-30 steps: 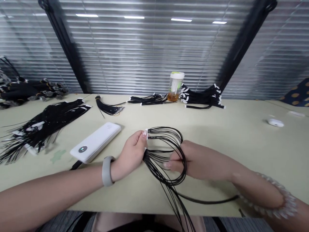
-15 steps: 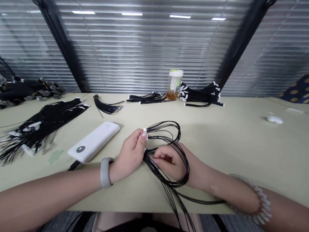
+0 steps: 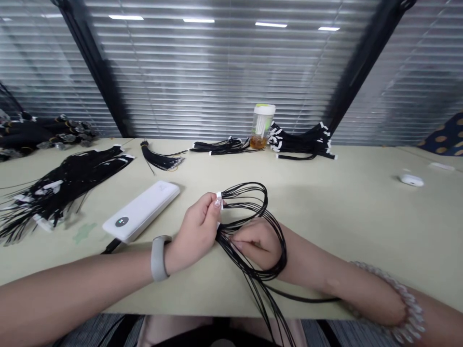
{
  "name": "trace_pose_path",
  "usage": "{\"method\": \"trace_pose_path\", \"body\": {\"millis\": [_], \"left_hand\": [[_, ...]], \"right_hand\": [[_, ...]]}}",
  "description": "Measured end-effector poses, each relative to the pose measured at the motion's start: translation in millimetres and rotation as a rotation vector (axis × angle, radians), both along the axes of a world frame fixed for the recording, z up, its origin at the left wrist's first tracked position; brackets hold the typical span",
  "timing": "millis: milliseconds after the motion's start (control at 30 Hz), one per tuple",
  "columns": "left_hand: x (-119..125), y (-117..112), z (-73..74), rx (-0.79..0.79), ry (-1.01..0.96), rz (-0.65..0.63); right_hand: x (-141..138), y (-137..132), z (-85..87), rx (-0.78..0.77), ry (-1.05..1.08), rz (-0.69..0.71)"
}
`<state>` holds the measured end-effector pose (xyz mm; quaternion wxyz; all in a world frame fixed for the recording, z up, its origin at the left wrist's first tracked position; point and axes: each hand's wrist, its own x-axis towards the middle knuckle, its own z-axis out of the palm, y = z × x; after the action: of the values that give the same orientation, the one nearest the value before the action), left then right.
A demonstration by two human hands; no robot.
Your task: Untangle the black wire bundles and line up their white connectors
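A bundle of thin black cords point(image 3: 253, 202) loops over the pale table point(image 3: 343, 212) in front of me. My left hand point(image 3: 197, 231) pinches the bundle's white taped end point(image 3: 219, 200) between thumb and fingertips. My right hand point(image 3: 258, 243) is curled closed inside the loop, with the cords wrapped round its wrist and its fingers on the strands. The loose ends hang over the table's near edge.
A white power bank point(image 3: 141, 211) lies left of my hands. Piles of black cords point(image 3: 65, 183) cover the left side; more bundles point(image 3: 304, 142) and a clear jar point(image 3: 262, 126) stand at the back. A small white object point(image 3: 412, 180) sits far right.
My right hand slid further through the loop and curled its fingers shut on the strands. The loop tightened round the wrist. My left hand kept its pinch on the white end.
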<state>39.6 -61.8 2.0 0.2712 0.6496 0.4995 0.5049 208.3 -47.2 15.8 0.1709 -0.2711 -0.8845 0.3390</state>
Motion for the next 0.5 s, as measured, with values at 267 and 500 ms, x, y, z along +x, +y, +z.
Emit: {"method": "trace_pose_path", "body": {"millis": [267, 500], "left_hand": [[0.9, -4.1, 3.0, -0.010, 0.033, -0.011], [0.6, -2.2, 1.3, -0.010, 0.027, -0.025]], "right_hand": [[-8.4, 3.8, -9.0, -0.034, 0.005, -0.048], [-8.4, 4.6, -9.7, -0.031, 0.028, -0.042]]}}
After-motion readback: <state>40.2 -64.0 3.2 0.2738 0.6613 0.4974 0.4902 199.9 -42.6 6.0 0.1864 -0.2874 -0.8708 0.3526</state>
